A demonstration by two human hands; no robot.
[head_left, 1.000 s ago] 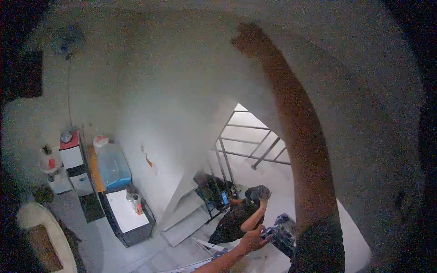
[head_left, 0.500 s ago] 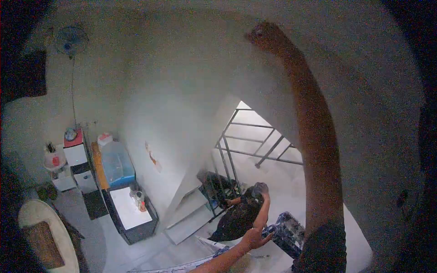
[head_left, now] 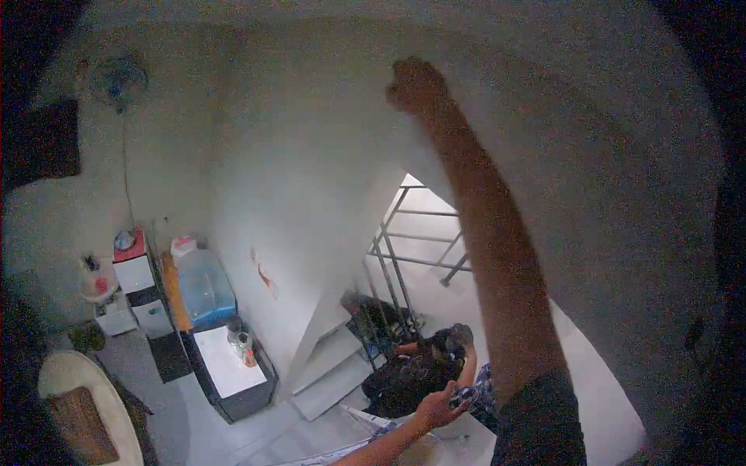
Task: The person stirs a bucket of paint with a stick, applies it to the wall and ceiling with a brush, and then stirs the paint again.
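Reach step, seemingly: right hand [head_left: 418,84] raised before wall [head_left: 311,132], fingers curled; left hand [head_left: 437,408] bent at splattered container's [head_left: 485,394] left edge. Couldn't tell whether either pinched anything. Next move called for steadiness.

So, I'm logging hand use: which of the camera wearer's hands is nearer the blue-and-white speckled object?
Left. The left hand is right beside the speckled object, possibly touching; the right hand is raised high, well above it in view.
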